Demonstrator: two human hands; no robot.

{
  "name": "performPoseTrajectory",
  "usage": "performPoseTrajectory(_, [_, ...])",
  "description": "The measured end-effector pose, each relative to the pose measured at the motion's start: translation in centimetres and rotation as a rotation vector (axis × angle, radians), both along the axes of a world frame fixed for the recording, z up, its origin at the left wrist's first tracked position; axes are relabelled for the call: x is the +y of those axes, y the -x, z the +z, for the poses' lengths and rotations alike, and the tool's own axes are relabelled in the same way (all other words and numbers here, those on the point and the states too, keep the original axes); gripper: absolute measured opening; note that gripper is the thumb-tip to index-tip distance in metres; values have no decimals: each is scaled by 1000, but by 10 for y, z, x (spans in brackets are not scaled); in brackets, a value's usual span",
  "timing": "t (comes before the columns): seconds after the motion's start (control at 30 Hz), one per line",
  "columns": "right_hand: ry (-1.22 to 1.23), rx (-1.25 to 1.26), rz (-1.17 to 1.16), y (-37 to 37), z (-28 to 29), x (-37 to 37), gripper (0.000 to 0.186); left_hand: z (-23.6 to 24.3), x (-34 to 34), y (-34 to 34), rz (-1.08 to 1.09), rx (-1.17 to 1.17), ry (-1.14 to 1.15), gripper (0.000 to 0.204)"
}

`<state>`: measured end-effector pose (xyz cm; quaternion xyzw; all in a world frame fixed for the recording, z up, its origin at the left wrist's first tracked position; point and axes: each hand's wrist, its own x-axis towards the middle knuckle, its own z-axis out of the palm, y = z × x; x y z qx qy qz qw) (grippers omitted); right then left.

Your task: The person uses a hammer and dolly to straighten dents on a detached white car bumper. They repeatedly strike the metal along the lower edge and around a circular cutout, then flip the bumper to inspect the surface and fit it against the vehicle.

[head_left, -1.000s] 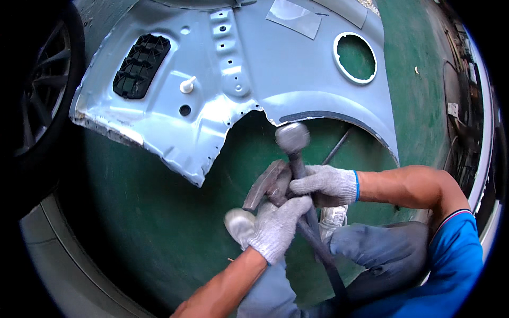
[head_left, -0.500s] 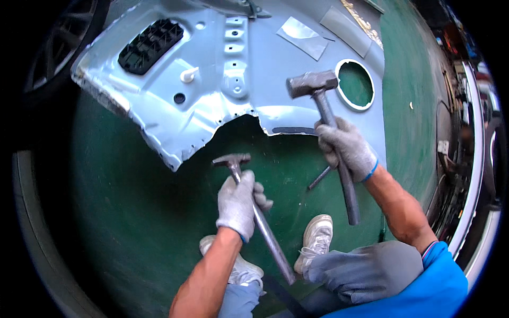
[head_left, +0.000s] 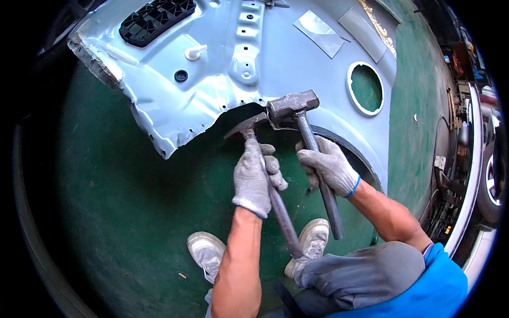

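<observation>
1. The gloved left hand (head_left: 256,177) grips a slim pick hammer (head_left: 248,127) at frame centre — head against the panel's torn edge.
2. The gloved right hand (head_left: 326,167) grips a heavy sledge hammer (head_left: 292,107) just beside it.
3. A pale blue car body panel (head_left: 286,63) fills the upper frame on the green floor (head_left: 132,222).

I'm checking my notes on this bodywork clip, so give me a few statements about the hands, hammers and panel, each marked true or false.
1. Each hand holds a hammer. True: the left hand grips the small hammer, the right hand the sledgehammer.
2. The hands are bare. False: both wear grey knit gloves.
3. Both hammer heads are at the panel's curved cut-out edge. True.
4. The panel is red. False: it is pale blue.
5. The panel lies on a green floor. True.
6. The round hole in the panel is left of the hammers. False: it is to their right.
</observation>
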<state>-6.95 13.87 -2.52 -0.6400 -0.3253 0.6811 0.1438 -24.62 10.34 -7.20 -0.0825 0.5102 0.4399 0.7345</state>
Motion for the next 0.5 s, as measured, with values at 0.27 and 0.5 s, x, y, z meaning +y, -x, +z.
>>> performPoseTrajectory(0.27, [26,28,-24,-4,0,4,35,1,8,13,173,195,82,51])
performPoseTrajectory(0.5, [6,24,-2,-2,-4,3,35,11,10,-10,-11,158,20,43])
